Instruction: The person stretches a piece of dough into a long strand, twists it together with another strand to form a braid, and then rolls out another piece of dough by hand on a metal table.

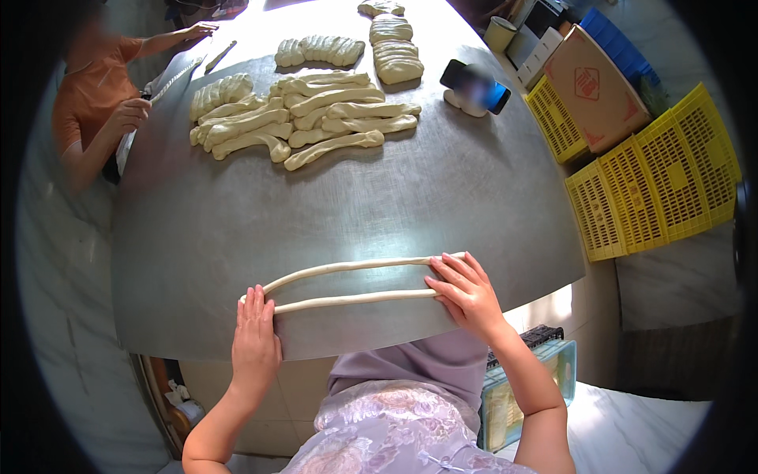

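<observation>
A long thin dough rope (355,265) lies doubled on the metal table (331,213), its two strands running roughly parallel from left to right. Flat on its left end, where it bends back, rests my left hand (256,332), fingers together and extended. My right hand (468,293) lies over the right ends of both strands with its fingers slightly spread. The fingers hide part of the dough, and neither hand is closed around it. Farther back is a pile of thick dough strips (331,112), some crossing over others.
Ridged dough blocks (398,61) stand near the far side. A phone (474,89) leans on dough pieces at the right. A co-worker (98,101) at the left edge handles a twisted dough strand (177,80). Yellow crates (657,178) and a cardboard box (595,89) are beyond the right edge.
</observation>
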The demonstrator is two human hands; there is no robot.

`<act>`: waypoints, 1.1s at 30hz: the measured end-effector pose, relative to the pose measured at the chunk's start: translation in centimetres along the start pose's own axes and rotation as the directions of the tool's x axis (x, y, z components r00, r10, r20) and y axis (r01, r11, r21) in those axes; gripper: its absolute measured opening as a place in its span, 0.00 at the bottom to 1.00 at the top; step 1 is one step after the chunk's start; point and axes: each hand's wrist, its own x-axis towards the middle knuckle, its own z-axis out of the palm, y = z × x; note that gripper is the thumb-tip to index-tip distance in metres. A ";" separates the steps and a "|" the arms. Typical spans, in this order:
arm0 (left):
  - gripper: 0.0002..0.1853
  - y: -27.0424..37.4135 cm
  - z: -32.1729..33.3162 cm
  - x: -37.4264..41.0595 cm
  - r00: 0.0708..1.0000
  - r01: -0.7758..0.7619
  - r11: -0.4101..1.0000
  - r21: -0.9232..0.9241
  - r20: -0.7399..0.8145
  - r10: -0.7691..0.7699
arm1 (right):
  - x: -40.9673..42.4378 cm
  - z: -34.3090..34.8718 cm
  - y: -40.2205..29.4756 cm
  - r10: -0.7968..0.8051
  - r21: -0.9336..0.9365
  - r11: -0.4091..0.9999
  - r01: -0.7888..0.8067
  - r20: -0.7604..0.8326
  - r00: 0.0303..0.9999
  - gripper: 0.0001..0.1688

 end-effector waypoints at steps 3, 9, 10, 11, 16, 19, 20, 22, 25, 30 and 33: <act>0.10 -0.9 1.0 2.8 0.981 0.132 0.959 -0.251 -0.103 -0.162 | -0.1 -0.2 0.1 0.052 0.079 0.996 -0.045 -0.087 0.995 0.17; 0.24 -5.9 4.0 13.6 0.990 0.070 0.994 -0.089 -0.116 -0.080 | 6.8 2.0 2.3 0.147 -0.041 0.987 -0.158 -0.203 0.968 0.18; 0.27 -5.4 3.5 13.0 0.999 0.012 0.996 -0.092 -0.041 -0.016 | 6.2 1.8 2.0 0.114 -0.099 0.987 -0.130 -0.151 0.982 0.19; 0.31 -4.0 2.3 11.0 0.998 -0.045 0.994 -0.100 0.035 0.049 | 4.6 1.3 1.0 0.085 -0.155 0.983 -0.099 -0.096 0.992 0.19; 0.27 -0.1 1.3 0.9 0.997 -0.053 0.976 -0.212 0.034 0.062 | -1.3 0.2 -1.0 0.004 -0.017 1.000 -0.004 0.013 1.000 0.20; 0.09 -1.0 2.7 4.8 0.987 0.075 0.960 -0.268 -0.119 -0.111 | 0.9 0.2 0.8 0.085 0.100 0.993 -0.066 -0.205 0.975 0.18; 0.08 -1.9 3.3 7.6 0.975 0.126 0.948 -0.292 -0.140 -0.173 | 2.7 0.2 1.2 0.129 0.052 0.992 -0.119 -0.285 0.950 0.16; 0.16 -5.2 4.8 12.5 0.977 0.126 0.990 -0.069 -0.166 -0.136 | 6.2 1.1 2.2 0.184 -0.059 0.976 -0.209 -0.287 0.940 0.16; 0.27 -4.4 3.4 13.3 0.994 -0.024 0.999 0.048 -0.110 0.029 | 6.5 3.1 1.6 0.156 -0.184 0.962 -0.201 -0.231 0.960 0.22; 0.32 2.0 1.3 1.0 0.997 -0.066 0.981 -0.182 0.026 0.072 | -0.3 0.9 -0.9 0.012 -0.065 0.998 -0.014 -0.045 0.999 0.21; 0.26 0.6 2.4 2.5 0.998 0.024 0.973 -0.229 -0.044 -0.035 | 0.2 0.1 -0.6 0.048 0.069 0.997 -0.035 -0.196 0.979 0.12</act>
